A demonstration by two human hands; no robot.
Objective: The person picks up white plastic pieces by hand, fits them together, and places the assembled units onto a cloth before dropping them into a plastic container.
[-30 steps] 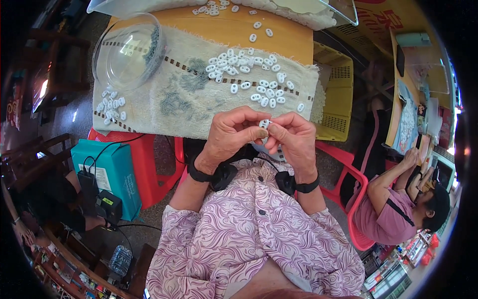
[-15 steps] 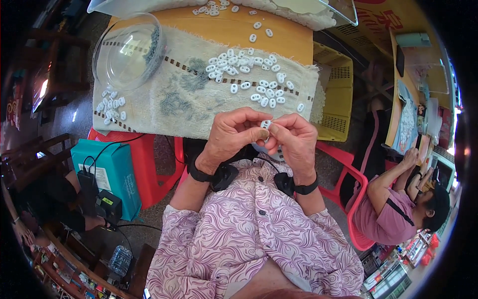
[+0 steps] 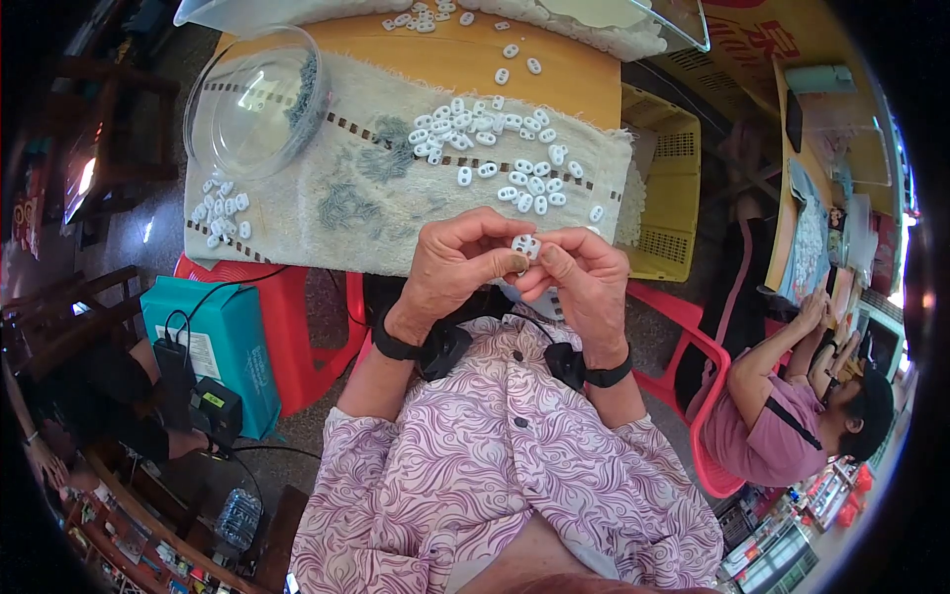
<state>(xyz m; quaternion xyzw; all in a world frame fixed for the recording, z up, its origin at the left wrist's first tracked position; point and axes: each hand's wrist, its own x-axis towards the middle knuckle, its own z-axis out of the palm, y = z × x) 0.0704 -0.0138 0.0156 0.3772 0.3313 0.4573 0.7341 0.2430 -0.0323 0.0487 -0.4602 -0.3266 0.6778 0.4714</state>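
Observation:
Just past the near edge of the table, my left hand [image 3: 457, 259] and my right hand [image 3: 586, 279] meet, fingertips pinched together. Between them is a small white plastic piece [image 3: 525, 244] with dark holes, gripped from both sides by thumbs and forefingers. Fingertips cover part of it. Beyond my hands, many similar white oval two-holed pieces [image 3: 485, 124] lie loose on a beige cloth [image 3: 287, 223]. Small grey pin-like bits [image 3: 346, 206] are scattered on the cloth left of them, with another grey heap [image 3: 389, 158] farther back.
A clear round bowl [image 3: 195, 124] holding grey bits stands at the back left. More white pieces [image 3: 220, 213] lie at the left edge. A yellow crate [image 3: 683, 188] is right of the table; a red stool [image 3: 297, 337] stands below left. Another person [image 3: 772, 406] sits at right.
The white piece has turned between my fingers, showing more of its holed face. Both hands have shifted slightly left.

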